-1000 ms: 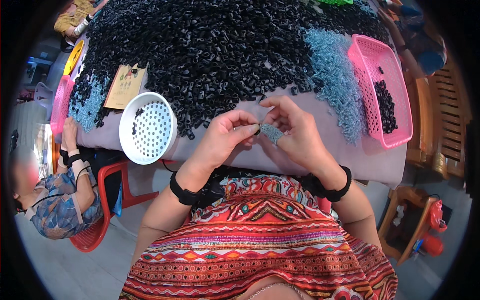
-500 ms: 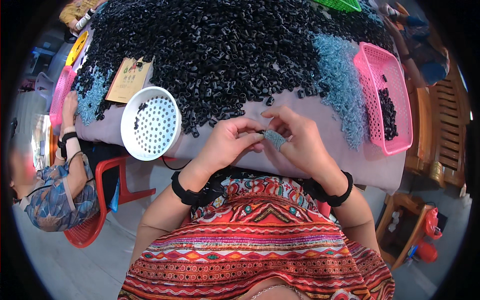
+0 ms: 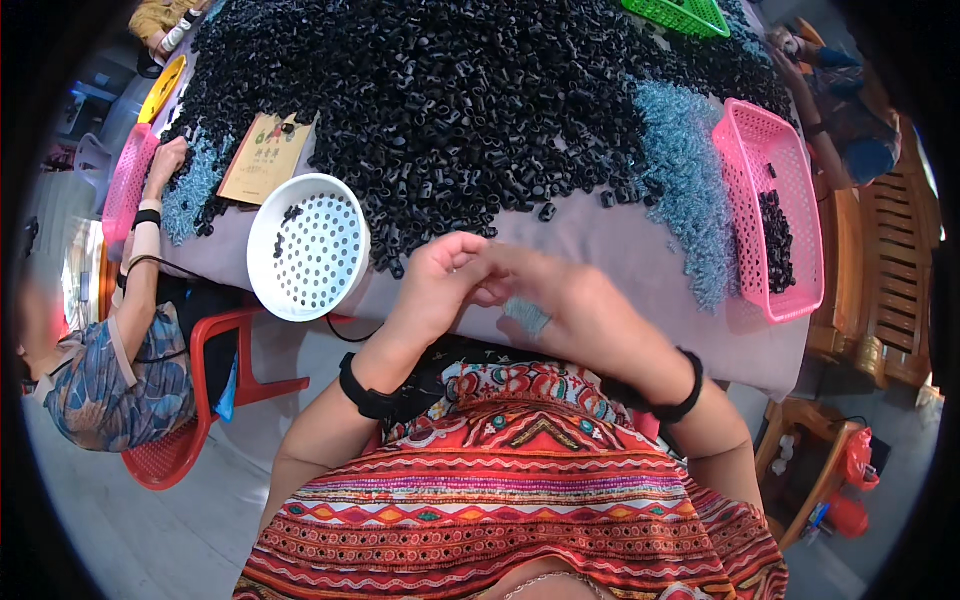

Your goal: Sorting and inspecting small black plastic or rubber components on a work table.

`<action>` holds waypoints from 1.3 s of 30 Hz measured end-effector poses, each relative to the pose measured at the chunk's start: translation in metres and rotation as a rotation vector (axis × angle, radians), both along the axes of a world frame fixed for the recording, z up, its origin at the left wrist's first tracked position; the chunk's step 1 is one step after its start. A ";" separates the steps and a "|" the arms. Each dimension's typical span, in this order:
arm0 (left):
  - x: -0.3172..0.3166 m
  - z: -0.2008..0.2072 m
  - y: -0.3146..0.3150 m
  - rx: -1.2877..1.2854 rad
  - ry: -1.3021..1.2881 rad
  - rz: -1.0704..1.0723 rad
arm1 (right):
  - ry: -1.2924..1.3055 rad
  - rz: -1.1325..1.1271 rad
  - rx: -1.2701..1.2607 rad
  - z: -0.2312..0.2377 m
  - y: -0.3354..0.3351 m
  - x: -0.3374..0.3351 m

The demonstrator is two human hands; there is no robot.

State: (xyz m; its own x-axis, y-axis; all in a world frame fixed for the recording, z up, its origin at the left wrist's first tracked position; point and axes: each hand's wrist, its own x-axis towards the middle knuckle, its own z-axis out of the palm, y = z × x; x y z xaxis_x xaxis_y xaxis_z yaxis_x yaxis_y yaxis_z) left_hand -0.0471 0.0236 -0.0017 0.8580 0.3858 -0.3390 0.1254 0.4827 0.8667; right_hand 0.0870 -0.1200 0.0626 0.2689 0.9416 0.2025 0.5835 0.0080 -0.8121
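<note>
Above the near edge of the cloth, my two hands meet in front of me. My left hand (image 3: pixel 440 285) is closed, its fingers curled and thumb pressed in; whatever it holds is hidden. My right hand (image 3: pixel 570 300) reaches across to it, blurred by motion, so its fingers cannot be read. A grey-green cover (image 3: pixel 527 316) wraps its thumb. Just beyond both hands spreads a large heap of small black plastic pieces (image 3: pixel 460 110). Beside it on the right lies a pile of small clear bluish pieces (image 3: pixel 685 190).
A white perforated basket (image 3: pixel 258 250) with a few black pieces stands left, near a yellow booklet (image 3: pixel 265 165). The pink basket (image 3: pixel 735 215) at right holds black pieces. A green basket (image 3: pixel 690 22) sits far off. Left, a person (image 3: pixel 125 375) sits on a red chair (image 3: pixel 200 420); others work farther away.
My right hand has swung left over my left hand, and the small black piece seen between them is now hidden. The co-worker's hand at left has moved toward the clear pieces.
</note>
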 end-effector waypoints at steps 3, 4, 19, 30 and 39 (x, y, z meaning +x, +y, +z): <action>-0.007 0.011 0.006 0.034 0.003 0.046 | 0.011 -0.074 -0.067 -0.009 0.017 0.032; -0.008 0.014 0.007 0.062 0.016 0.066 | -0.128 -0.082 -0.051 -0.009 0.023 0.038; -0.010 0.014 0.006 0.095 -0.006 0.066 | -0.342 0.005 -0.193 -0.036 0.040 0.035; 0.019 0.017 -0.011 0.067 -0.024 -0.074 | 0.605 -0.140 0.020 -0.038 0.007 0.028; 0.017 0.018 -0.013 0.101 -0.004 -0.113 | 0.941 -0.177 -0.077 -0.040 0.000 0.027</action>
